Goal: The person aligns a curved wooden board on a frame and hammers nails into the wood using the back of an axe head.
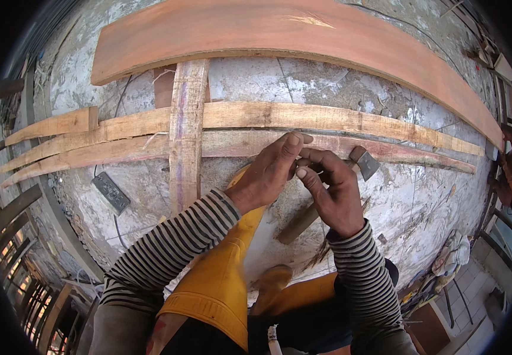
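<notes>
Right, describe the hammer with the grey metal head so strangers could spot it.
Start at the wide reddish-brown wooden plank across the top, then drop to the bare right hand. Partly hidden behind it lies the hammer, whose blocky metal head sets it apart from the long, pale wooden strips nearby.

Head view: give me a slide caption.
Left hand and right hand close together, hammer-like tool and long boards below.

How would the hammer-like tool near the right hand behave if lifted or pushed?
The tool probably feels head-heavy, given its blocky, dark head. Its straight handle looks stiff, and that angular head would likely resist rolling.
</notes>
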A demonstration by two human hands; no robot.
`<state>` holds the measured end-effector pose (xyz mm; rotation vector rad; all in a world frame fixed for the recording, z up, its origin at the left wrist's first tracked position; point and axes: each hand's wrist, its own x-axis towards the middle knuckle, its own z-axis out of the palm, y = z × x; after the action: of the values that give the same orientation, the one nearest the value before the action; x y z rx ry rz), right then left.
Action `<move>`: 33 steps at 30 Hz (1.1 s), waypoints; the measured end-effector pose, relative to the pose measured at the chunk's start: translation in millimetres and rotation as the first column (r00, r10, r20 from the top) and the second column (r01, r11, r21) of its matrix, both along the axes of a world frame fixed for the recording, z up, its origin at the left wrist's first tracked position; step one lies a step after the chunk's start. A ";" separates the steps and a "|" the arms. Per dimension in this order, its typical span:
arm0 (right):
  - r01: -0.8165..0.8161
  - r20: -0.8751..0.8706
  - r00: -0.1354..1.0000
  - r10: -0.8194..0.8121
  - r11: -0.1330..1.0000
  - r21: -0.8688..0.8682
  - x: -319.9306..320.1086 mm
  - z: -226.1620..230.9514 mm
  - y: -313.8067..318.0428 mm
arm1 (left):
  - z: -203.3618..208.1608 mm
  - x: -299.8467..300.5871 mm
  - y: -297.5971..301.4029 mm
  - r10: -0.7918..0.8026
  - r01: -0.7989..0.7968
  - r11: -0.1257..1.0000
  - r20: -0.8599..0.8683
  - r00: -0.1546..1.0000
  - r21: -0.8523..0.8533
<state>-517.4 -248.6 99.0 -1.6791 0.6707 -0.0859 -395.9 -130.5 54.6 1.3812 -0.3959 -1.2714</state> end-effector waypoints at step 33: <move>0.511 -0.262 0.818 -0.512 0.856 -0.077 -35.8 -42.3 48.7 | -6.9 10.6 12.3 0.291 -0.368 0.928 0.516 0.806 0.052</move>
<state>-553.2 -200.0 56.6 -1.4838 1.3292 -0.2400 -385.3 -118.1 47.8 1.8245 -0.3913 -0.6497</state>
